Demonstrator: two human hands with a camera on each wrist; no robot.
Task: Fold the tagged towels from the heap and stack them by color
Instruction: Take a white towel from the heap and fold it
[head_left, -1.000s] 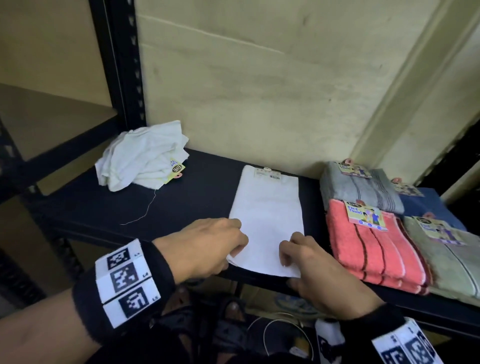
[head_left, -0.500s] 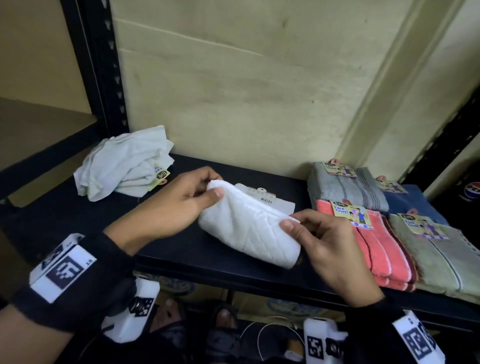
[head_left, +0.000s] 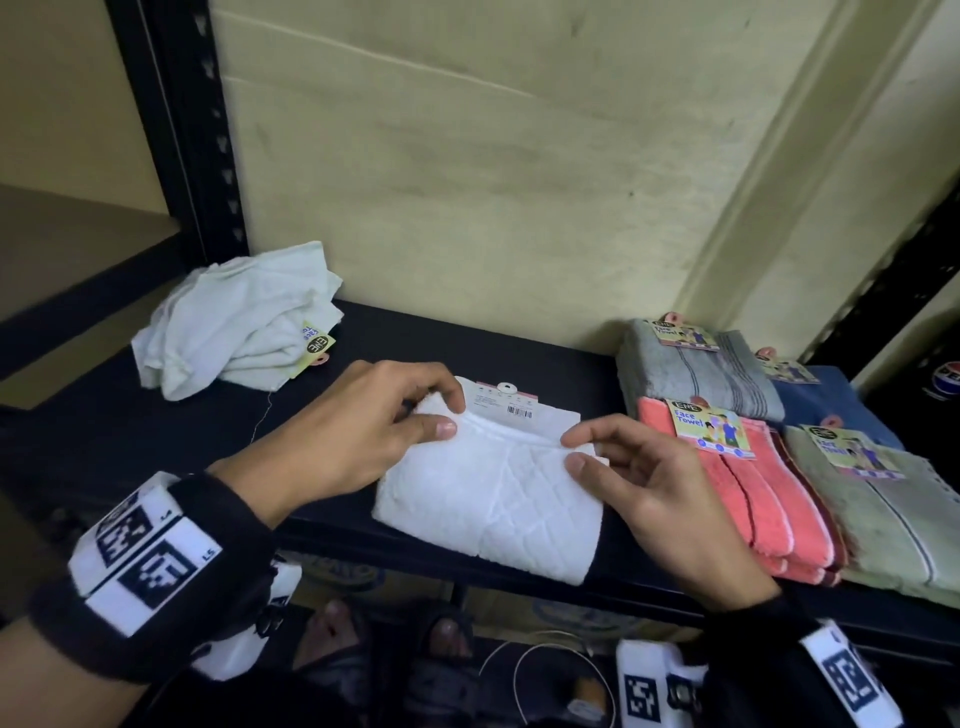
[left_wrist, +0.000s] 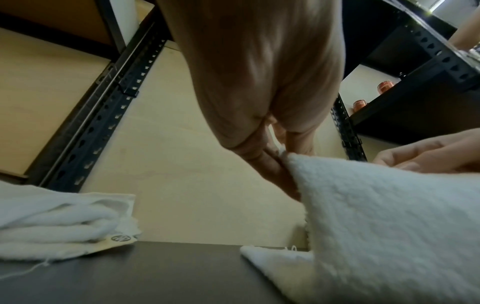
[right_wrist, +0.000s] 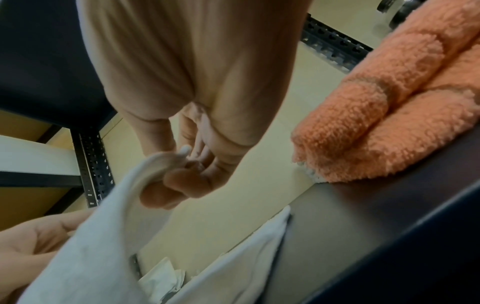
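Both hands' fingers (head_left: 439, 428) pinch the half-folded white towel (head_left: 493, 499); right of it four stacks (head_left: 727, 467) done, heap (head_left: 234, 322) left.

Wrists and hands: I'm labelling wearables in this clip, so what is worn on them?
Both hands are bare, with no gloves or rings visible. The left wrist carries a wide black band with white blocks printed with black square fiducial codes, one marked "L5". The right wrist has a matching black band with white coded blocks.
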